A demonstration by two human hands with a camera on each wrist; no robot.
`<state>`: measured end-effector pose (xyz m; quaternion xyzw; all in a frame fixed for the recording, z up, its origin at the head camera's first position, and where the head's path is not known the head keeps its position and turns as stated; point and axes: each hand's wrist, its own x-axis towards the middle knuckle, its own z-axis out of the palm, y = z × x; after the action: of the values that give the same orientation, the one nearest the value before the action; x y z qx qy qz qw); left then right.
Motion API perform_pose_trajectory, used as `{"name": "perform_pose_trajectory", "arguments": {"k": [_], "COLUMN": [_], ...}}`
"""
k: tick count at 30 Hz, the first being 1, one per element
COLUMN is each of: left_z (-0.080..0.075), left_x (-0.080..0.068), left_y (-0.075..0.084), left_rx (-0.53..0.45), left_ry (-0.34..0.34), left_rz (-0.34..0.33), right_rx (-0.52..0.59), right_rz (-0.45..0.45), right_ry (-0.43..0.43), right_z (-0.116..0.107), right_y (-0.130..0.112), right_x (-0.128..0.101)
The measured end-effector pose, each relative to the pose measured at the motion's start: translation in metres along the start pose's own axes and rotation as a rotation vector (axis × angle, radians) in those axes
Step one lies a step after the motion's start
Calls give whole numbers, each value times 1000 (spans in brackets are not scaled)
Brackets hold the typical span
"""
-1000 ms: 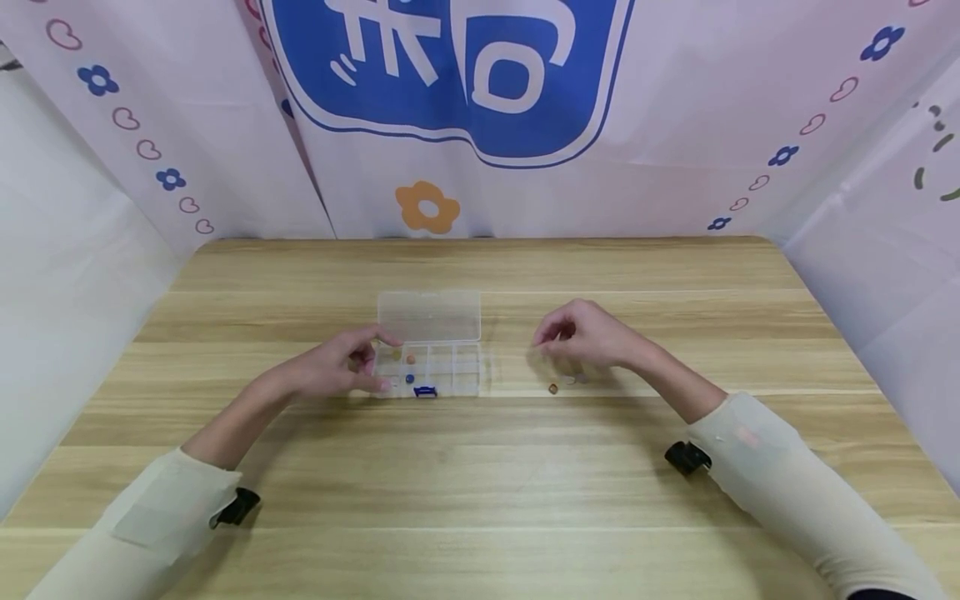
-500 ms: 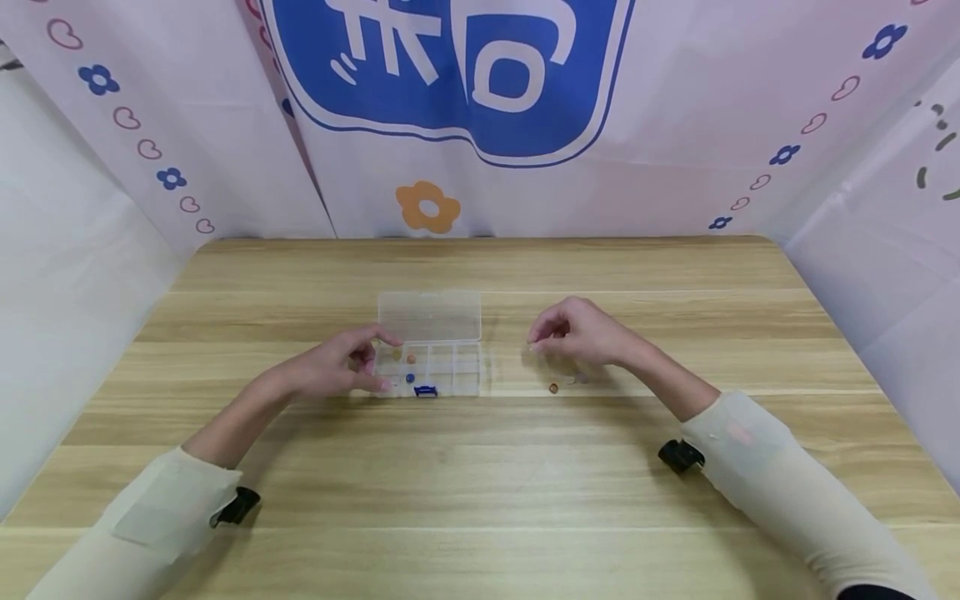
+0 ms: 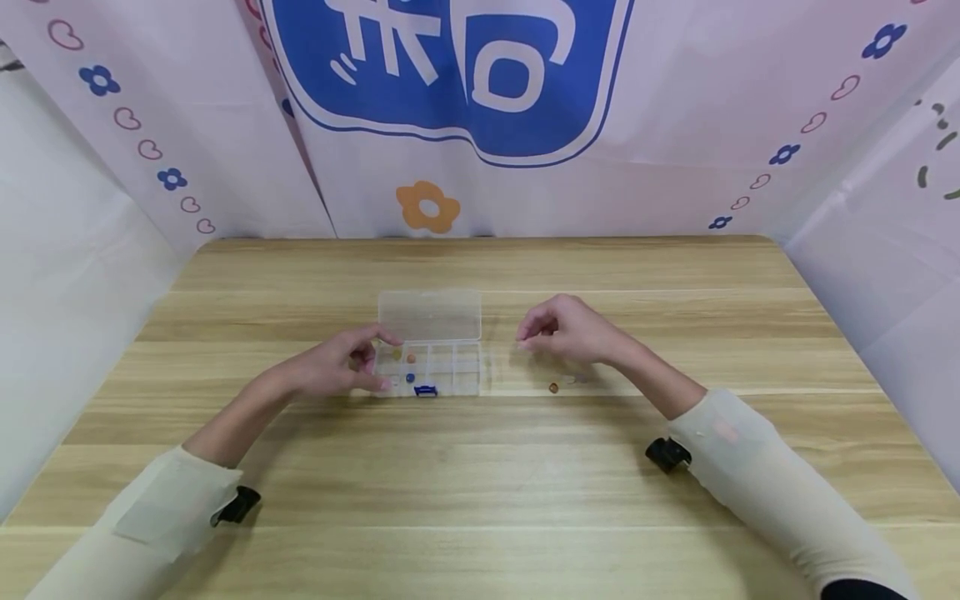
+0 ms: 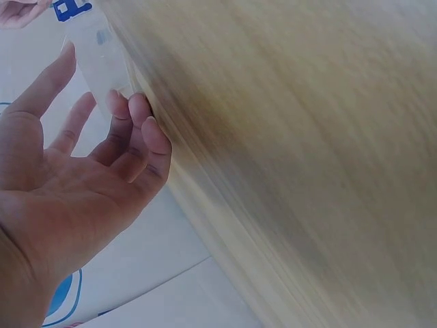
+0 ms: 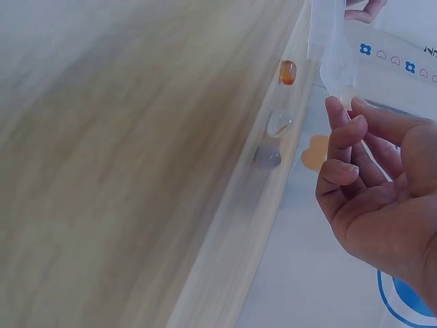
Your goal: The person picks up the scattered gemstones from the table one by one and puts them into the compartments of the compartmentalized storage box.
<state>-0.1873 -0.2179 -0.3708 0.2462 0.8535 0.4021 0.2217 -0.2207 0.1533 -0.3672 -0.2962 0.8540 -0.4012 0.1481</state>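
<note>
A clear plastic compartment box (image 3: 467, 357) lies on the table, its lid (image 3: 430, 317) folded back. In its left compartments sit a yellow bead (image 3: 396, 354), an orange bead (image 3: 411, 359) and a blue bead (image 3: 410, 378). My left hand (image 3: 333, 362) grips the box's left end between thumb and forefinger. To the right of the box, my right hand (image 3: 567, 331) hovers over the table. Thumb and forefinger pinch a small pale translucent bead (image 5: 347, 98), partly covered by the fingertips.
An amber bead (image 5: 288, 72), a clear bead (image 5: 280, 123) and a greyish translucent bead (image 5: 268, 156) lie on the table near my right hand. A blue clasp (image 3: 426, 391) marks the box's front edge. A printed cloth (image 3: 645, 192) hangs behind the table.
My right hand has moved left toward the box with the pale bead between its fingertips. My left hand and the box have stayed put.
</note>
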Motion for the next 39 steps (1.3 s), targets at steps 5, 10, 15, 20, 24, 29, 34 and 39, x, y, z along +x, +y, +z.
{"name": "perform_pose_trajectory", "arguments": {"k": [5, 10, 15, 20, 24, 29, 34, 39], "left_z": [0, 0, 0, 0, 0, 1, 1, 1], "left_x": [0, 0, 1, 0, 0, 0, 0, 0], "left_y": [-1, -2, -3, -2, -1, -2, -2, -1], "left_rx": [-2, 7, 9, 10, 12, 9, 8, 13], "left_ry": [2, 2, -1, 1, 6, 9, 8, 8], "left_rz": [7, 7, 10, 12, 11, 13, 17, 7], "right_rx": [6, 14, 17, 24, 23, 32, 39, 44], "right_rz": [-9, -27, -43, -55, -58, -61, -61, -77], "right_ry": [-3, -4, -1, 2, 6, 3, -7, -7], "right_z": [2, 3, 5, 9, 12, 15, 17, 20], "right_y": [-2, -5, -8, -12, -14, -16, -18, -19], "right_x": [3, 7, 10, 14, 18, 22, 25, 29]}}
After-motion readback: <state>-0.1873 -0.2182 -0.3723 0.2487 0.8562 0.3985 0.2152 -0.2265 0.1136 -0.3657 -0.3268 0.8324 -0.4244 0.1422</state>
